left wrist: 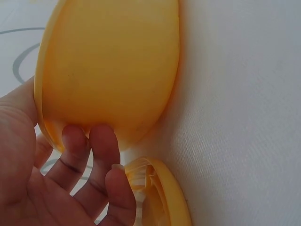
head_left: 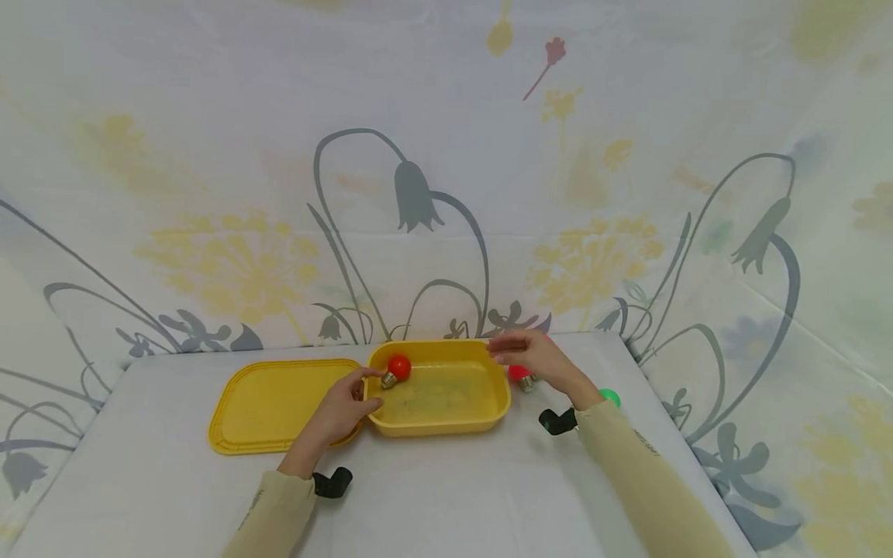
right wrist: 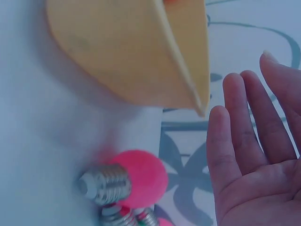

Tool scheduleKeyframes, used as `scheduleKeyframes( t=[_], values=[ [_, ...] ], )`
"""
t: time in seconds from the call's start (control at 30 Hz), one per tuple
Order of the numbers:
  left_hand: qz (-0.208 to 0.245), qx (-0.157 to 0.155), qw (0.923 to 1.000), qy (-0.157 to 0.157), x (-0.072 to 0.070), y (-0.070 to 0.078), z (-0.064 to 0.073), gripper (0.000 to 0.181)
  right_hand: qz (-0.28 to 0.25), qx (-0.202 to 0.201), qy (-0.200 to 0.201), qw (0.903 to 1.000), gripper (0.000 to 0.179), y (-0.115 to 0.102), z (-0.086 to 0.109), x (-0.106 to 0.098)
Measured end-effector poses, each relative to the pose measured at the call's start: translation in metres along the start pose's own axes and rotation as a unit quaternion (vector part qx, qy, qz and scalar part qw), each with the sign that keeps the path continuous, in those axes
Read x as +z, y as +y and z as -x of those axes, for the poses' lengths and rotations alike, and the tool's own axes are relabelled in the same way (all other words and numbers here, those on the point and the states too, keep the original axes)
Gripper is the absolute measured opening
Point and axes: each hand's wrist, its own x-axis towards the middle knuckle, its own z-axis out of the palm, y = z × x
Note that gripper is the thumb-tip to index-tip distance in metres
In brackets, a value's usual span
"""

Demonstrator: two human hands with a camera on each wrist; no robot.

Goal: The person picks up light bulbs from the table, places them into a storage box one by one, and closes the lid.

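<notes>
while a pale cloth (head_left: 446,93) printed with grey bell-shaped flowers and yellow blooms stands as the backdrop, a white-covered table (head_left: 432,504) spreads out before it, and two cream sleeves (head_left: 642,473) reach in over its near side. in the middle of the table sits a yellow box (head_left: 438,428), upright and uncovered, with rounded corners. to its left lies a flat yellow lid (head_left: 261,407) with a ridged rim; whether lid and box touch cannot be told. the left hand (head_left: 338,407) grips the left end of the box, its thumb over the rim and fingertips against the outer wall. the right hand (head_left: 533,358) is released and holds nothing, its fingers extended, raised beside the right end of the box. a black device (head_left: 333,483) sits at each wrist. inside the box, at its left end, a red bulb (head_left: 400,366) lies tilted, its metal base toward the left hand. just right of the box, on the table, lies a pink bulb (right wrist: 146,179), with two more metal bases (right wrist: 147,216) showing close by it. smallest of all is a rounded green thing (head_left: 610,397), partly hidden by the right forearm.
</notes>
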Motion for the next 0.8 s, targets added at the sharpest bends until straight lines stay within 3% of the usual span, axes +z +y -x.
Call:
scheduleKeyframes(
  t=[0.23,0.8],
  values=[
    [0.003,0.002,1.0000,0.003,0.000,0.000,0.000,0.044,-0.006,-0.012,0.015,0.9998,0.036,0.014,0.015,-0.015],
    [0.003,0.009,0.9999,0.011,0.001,-0.002,-0.001,0.043,0.007,0.012,0.029,0.9995,0.043,0.036,0.047,-0.053]
  ],
)
